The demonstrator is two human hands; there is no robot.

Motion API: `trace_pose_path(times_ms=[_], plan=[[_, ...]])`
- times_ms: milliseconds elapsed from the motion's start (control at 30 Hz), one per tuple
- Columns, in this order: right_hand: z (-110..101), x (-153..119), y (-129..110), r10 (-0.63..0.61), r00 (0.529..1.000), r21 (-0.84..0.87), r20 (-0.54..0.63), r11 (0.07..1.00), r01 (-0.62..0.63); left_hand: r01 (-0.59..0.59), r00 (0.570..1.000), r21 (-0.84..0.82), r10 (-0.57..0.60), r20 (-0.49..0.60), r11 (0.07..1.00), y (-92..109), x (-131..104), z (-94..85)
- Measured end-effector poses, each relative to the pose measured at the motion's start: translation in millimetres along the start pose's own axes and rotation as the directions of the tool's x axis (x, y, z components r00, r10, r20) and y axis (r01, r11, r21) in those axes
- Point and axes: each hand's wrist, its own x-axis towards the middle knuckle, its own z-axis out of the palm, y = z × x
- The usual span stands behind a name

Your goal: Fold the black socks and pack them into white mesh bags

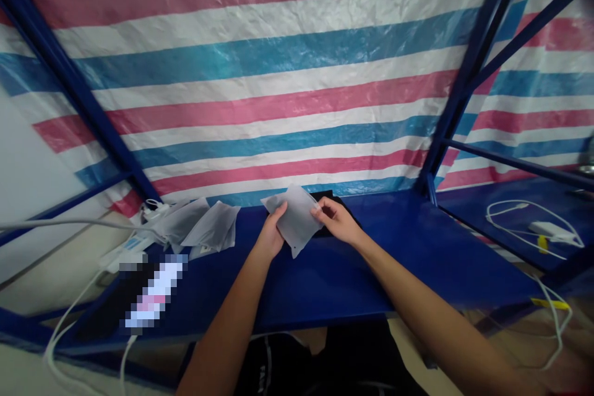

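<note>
A frosted, translucent plastic bag (299,219) is held up over the blue shelf, tilted with one corner pointing down. My left hand (273,232) grips its left side, thumb on the front face. At its right edge, my right hand (338,220) pinches the plastic between thumb and fingers. Partly hidden behind the bag and my right hand lies a flat black item (325,196); its kind does not show. Left of my hands, several similar frosted bags (211,227) lie in an overlapping pile.
A blurred-out phone-like screen (155,294) with a white cable (129,352) lies front left. Beside the bags is a white power strip (125,253). Blue metal posts (457,86) frame the blue shelf (417,247). A white charger (552,232) sits at right. Striped sheeting (278,105) hangs behind.
</note>
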Motion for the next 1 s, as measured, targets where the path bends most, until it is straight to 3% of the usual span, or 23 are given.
trace_pose_path(times_ms=[67, 233, 300, 367, 433, 500, 567, 700, 767, 867, 1000], plan=[[1, -1, 2, 0.015, 0.999, 0.001, 0.034, 1.0, -0.015, 0.005, 0.999, 0.011, -0.005, -0.033, 1.0, -1, 1, -0.7], [8, -5, 6, 0.01, 0.97, 0.183, 0.244, 0.982, -0.056, 0.101, 0.993, 0.032, -0.099, -0.071, 0.994, 0, 0, -2.4], [6, -5, 8, -0.021, 0.981, 0.138, 0.191, 0.99, -0.006, 0.048, 0.997, 0.022, -0.047, -0.061, 0.999, 2, -1, -2.1], [0, -3, 8, -0.119, 0.992, -0.028, 0.051, 0.992, 0.121, -0.085, 0.995, 0.042, 0.087, -0.042, 0.995, 5, -1, -2.3], [-9, -1, 7, -0.31, 0.949, -0.269, -0.055, 0.92, 0.285, -0.23, 0.972, 0.167, 0.233, 0.001, 0.959, 7, 0, -4.4], [-17, 2, 6, -0.482, 0.874, -0.479, -0.056, 0.781, 0.4, -0.318, 0.944, 0.385, 0.325, 0.048, 0.866, 6, 2, -8.9], [-22, 4, 6, -0.559, 0.829, -0.606, -0.013, 0.664, 0.439, -0.362, 0.918, 0.581, 0.388, 0.085, 0.729, 4, 6, -14.9], [-22, 5, 13, -0.536, 0.841, -0.737, 0.075, 0.538, 0.409, -0.472, 0.841, 0.747, 0.493, 0.222, 0.469, -6, 13, -23.9], [-20, 5, 18, -0.5, 0.86, -0.765, 0.098, 0.515, 0.387, -0.519, 0.81, 0.765, 0.505, 0.299, 0.381, -9, 13, -23.9], [-15, 2, 19, -0.474, 0.875, -0.763, 0.099, 0.528, 0.373, -0.591, 0.764, 0.741, 0.516, 0.388, 0.319, -10, 10, -19.3], [-9, -3, 9, -0.511, 0.852, -0.688, 0.111, 0.579, 0.437, -0.65, 0.7, 0.725, 0.553, 0.452, 0.229, -6, 5, -13.3]])
